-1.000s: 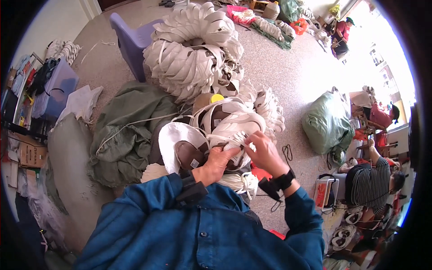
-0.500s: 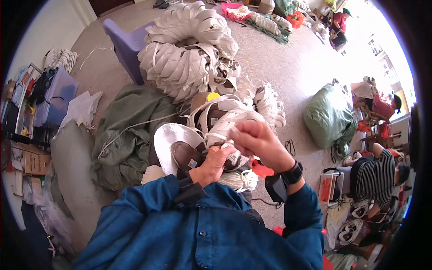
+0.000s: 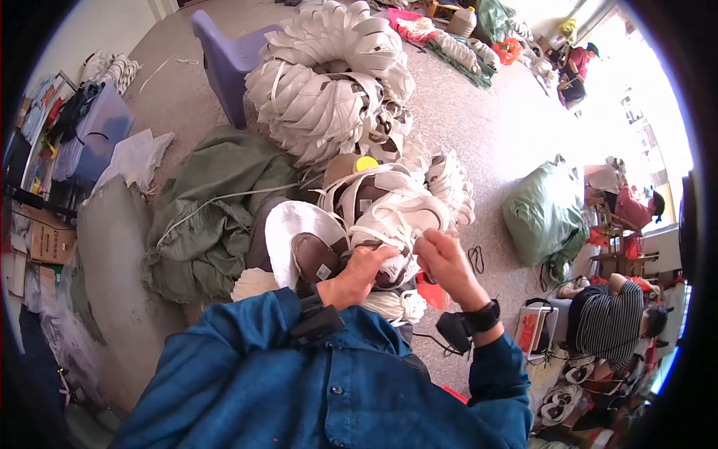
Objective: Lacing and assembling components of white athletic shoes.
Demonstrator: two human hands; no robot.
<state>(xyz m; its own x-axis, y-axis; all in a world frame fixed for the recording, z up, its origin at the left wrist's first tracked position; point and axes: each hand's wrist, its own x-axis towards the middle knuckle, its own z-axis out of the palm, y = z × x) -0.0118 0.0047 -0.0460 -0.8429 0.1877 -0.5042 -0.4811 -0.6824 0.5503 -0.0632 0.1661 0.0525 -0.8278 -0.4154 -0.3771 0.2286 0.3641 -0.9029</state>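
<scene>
In front of me is a pile of off-white and brown shoe uppers (image 3: pixel 396 209), some with loose straps. My left hand (image 3: pixel 354 280) is closed on the edge of one upper (image 3: pixel 406 267), its thumb lying on top. Just right of it, my right hand (image 3: pixel 446 263) is closed in a pinch; what its fingertips hold is too small to make out. A white curved piece with a brown inside (image 3: pixel 283 241) stands left of my left hand. Below my hands lies a bundle of white cord (image 3: pixel 396 305). Behind the uppers shows a yellow cap (image 3: pixel 366 163) on a container.
A large ring of stacked uppers (image 3: pixel 329 90) rests by a purple chair (image 3: pixel 228 63). Dark green cloth (image 3: pixel 217 217) heaps at left, beside a grey rounded surface (image 3: pixel 123 277). To the right stand a pale green sack (image 3: pixel 544 209) and a person in a striped top (image 3: pixel 609 322); others sit farther off.
My right hand has turned and come down slightly to the right, its fingers now curled tighter. My left hand keeps its grip. The whole view has shifted a little.
</scene>
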